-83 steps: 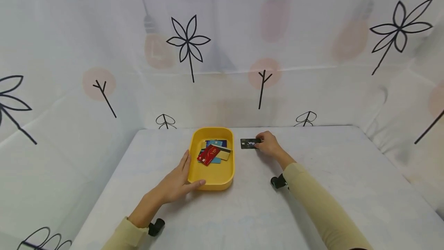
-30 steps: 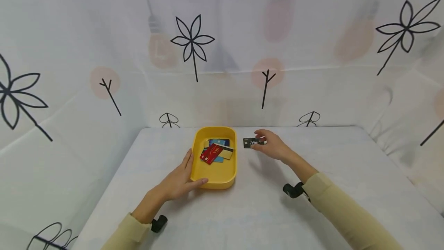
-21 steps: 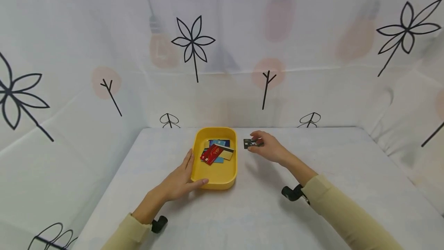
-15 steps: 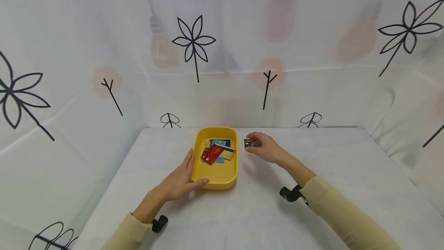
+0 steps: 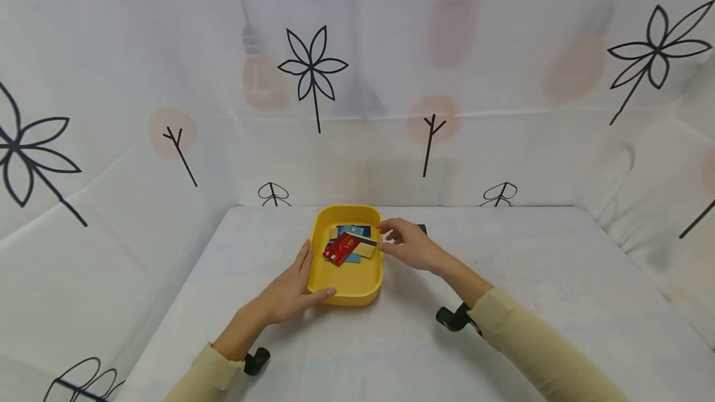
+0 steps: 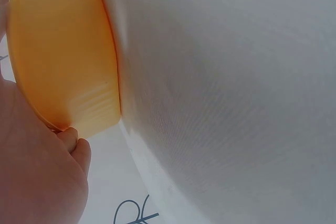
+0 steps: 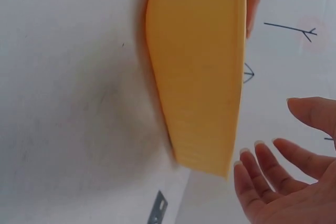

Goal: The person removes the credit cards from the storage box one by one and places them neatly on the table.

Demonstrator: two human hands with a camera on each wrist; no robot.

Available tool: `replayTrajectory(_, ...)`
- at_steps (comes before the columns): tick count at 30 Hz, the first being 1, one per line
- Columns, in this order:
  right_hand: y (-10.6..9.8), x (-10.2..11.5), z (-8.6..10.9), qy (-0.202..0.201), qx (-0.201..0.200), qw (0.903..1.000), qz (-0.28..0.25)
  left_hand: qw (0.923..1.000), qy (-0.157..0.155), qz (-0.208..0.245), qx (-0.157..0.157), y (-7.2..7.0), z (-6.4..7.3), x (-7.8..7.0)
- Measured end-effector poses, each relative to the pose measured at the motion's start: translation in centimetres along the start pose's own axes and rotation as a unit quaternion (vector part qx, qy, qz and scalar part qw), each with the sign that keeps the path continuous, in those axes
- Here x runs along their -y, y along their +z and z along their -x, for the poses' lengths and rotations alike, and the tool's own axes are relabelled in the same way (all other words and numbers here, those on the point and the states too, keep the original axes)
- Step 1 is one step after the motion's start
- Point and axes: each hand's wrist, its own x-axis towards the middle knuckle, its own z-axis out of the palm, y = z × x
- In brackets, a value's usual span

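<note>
One black card (image 5: 422,228), mostly hidden, lies right of centre; the right hand (image 5: 412,247) has parted, empty fingers, perhaps touching the central yellow tray (image 5: 346,281); the left hand (image 5: 283,296) touches its side, fingers straight.

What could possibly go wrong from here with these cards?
The red card overlaps others in the yellow tray, so picking one might drag several. The right hand, at the tray's rim, could bump it, although the left hand rests against it. The black card on the table might be overlooked.
</note>
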Motion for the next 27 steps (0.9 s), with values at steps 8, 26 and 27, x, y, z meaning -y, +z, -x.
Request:
replayTrajectory(8, 1.5, 0.6, -0.8, -0.02, 0.004, 0.9997, 0.01, 1.0, 0.003, 0.001, -0.003, 0.2, 0.0, 0.1)
replayTrajectory(26, 5.2, 2.9, -3.3, 0.011, 0.006, 0.9989, -0.046, 0.9998, 0.016, 0.01, -0.003, 0.0, 0.2, 0.2)
replayTrajectory(27, 5.4, 3.0, -3.5, 0.012, 0.005, 0.999, -0.044, 0.9998, 0.017, 0.01, -0.002, 0.0, 0.2, 0.2)
